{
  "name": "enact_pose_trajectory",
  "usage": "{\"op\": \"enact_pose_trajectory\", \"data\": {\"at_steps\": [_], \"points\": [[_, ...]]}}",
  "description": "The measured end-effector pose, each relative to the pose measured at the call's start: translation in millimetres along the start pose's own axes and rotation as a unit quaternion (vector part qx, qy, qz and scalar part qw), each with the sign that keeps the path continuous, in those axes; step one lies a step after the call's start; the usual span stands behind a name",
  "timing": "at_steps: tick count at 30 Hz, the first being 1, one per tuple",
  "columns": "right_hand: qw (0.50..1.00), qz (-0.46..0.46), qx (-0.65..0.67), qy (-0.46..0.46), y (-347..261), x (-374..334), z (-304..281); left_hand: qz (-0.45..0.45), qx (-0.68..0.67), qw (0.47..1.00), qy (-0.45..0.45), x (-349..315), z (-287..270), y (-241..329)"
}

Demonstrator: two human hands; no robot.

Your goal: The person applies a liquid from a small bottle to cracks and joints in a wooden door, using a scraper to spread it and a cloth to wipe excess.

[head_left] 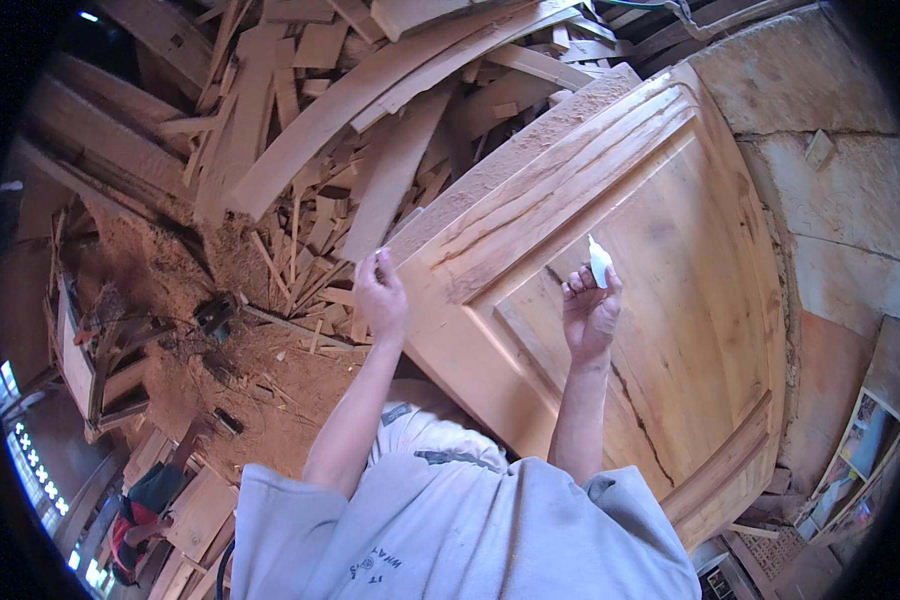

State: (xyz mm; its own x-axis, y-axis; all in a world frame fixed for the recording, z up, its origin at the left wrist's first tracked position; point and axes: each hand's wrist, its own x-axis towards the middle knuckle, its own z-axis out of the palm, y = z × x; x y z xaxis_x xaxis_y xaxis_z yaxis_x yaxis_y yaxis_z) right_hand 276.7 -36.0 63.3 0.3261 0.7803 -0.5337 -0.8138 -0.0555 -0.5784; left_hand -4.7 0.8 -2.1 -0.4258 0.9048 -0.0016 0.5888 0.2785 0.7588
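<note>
A wooden panel door point(660, 330) with a raised centre panel and dark cracks in its grain lies in front of me. Over its panel, my right hand point(592, 315) holds a small white squeeze bottle point(599, 262), its thin nozzle pointing up and away from me. My left hand point(380, 295) is raised beside the door's near left corner, thumb and fingers pinched together. Whatever sits in that pinch, if anything, is too small to make out. I cannot tell whether this hand touches the door edge.
Beyond the door and to its left lies a large heap of wood offcuts point(320, 220) and long curved boards point(390, 85). Sawdust point(270, 400) covers the ground at left. Another person point(130, 535) in red is at the lower left. Stone-like slabs point(830, 190) run along the right.
</note>
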Motion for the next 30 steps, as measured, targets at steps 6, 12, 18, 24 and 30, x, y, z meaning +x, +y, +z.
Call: {"op": "enact_pose_trajectory", "data": {"at_steps": [6,12,18,24,30], "points": [[0.999,-0.003,-0.029,0.046,7,-52,-27,0.014,-0.015,1.000,0.007,-4,-1,-2],[0.992,-0.035,-0.005,0.120,3,-127,-70,0.031,-0.012,0.999,0.016,-2,0,4],[0.985,-0.058,0.088,0.139,6,-208,-137,0.126,-0.053,0.988,0.068,6,6,-23],[0.969,-0.094,0.173,0.148,6,-279,-199,0.142,-0.070,0.983,0.094,7,-1,-32],[0.949,-0.102,0.215,0.208,7,-347,-257,0.233,-0.067,0.970,-0.029,-80,-62,-2]]}}
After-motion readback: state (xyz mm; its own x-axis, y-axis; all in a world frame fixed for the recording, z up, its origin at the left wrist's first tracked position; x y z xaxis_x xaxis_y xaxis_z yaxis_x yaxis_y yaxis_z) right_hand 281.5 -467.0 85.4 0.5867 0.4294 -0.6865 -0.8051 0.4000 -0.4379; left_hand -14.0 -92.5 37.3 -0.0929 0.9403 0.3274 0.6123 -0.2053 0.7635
